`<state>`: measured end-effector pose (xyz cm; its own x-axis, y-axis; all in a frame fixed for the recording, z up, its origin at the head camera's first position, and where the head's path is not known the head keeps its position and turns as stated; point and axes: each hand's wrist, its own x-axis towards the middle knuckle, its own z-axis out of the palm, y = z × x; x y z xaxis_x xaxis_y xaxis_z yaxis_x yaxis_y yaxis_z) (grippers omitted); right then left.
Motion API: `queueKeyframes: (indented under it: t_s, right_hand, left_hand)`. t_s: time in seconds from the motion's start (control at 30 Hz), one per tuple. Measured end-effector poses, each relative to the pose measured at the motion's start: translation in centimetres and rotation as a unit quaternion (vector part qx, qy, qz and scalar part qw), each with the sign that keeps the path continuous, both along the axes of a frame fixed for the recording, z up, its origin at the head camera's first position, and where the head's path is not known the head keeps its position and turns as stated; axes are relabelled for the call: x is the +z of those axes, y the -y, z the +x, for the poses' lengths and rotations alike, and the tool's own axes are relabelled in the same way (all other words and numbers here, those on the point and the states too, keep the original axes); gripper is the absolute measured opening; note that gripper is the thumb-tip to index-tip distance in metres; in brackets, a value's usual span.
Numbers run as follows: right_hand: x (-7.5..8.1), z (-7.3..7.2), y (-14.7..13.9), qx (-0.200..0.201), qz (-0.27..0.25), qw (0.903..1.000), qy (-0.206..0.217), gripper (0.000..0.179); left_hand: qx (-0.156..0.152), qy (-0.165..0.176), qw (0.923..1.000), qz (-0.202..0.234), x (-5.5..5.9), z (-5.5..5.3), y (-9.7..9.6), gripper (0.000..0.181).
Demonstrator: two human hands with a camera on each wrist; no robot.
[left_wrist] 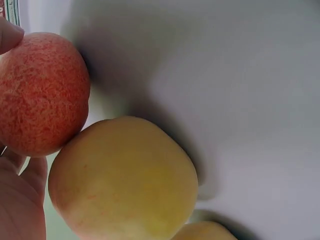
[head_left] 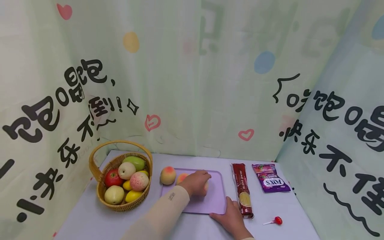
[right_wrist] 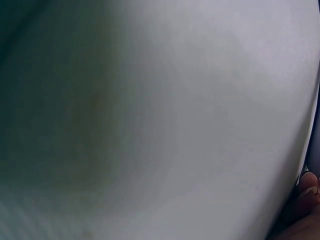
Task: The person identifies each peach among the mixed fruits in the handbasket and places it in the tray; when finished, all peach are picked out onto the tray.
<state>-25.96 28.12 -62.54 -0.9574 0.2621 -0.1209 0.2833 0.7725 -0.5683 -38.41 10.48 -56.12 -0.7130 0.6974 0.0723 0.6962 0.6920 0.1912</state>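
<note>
In the head view my left hand [head_left: 195, 182] reaches over the lilac tray [head_left: 216, 190]. Its thumb and fingers grip a peach [left_wrist: 45, 95], whose red, speckled side shows in the left wrist view. Right beside it lies a yellower peach [left_wrist: 125, 180], mostly covered by the hand in the head view. A third peach [head_left: 168, 175] sits at the tray's back left corner. My right hand [head_left: 231, 215] holds the tray's front right corner, thumb along the front edge and fingers along the right side. In the right wrist view only some fingertips [right_wrist: 309, 182] show.
To the left stands a wicker basket [head_left: 97, 178] of assorted fruit. On the right are a long dark-red packet [head_left: 242, 190], a purple candy bag [head_left: 271, 178] and a red lollipop [head_left: 278, 220]. Printed curtains [head_left: 186, 83] hang round the table.
</note>
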Motion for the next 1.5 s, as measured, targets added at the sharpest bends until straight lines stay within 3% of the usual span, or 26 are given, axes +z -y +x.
queueKeyframes:
  t_s: [0.23, 0.57, 0.87, 1.17, 1.5]
  right_hand:
    - [0.1, 0.0, 0.0, -0.002, 0.004, 1.0000, 0.008, 0.124]
    - [0.2, 0.1, 0.2, 0.007, 0.008, 0.9999, -0.005, 0.123]
    - [0.0, 0.0, 0.0, 0.005, 0.011, 0.9999, -0.001, 0.125]
    - [-0.1, -0.1, 0.2, -0.001, 0.004, 0.9999, 0.011, 0.126]
    - [-0.2, -0.2, 0.0, 0.003, -0.006, 1.0000, -0.001, 0.121]
  left_hand:
    - [-0.027, -0.005, 0.9996, 0.007, 1.1, 0.2, 0.8, 0.058]
    - [-0.030, 0.021, 0.9993, 0.001, 2.0, 0.3, 2.4, 0.062]
    - [-0.036, 0.064, 0.9973, 0.009, 3.8, 1.0, 2.9, 0.066]
    - [-0.097, 0.042, 0.9943, 0.007, 5.2, 2.0, 3.7, 0.067]
    - [-0.110, 0.032, 0.9929, 0.032, 7.7, 3.8, 5.2, 0.073]
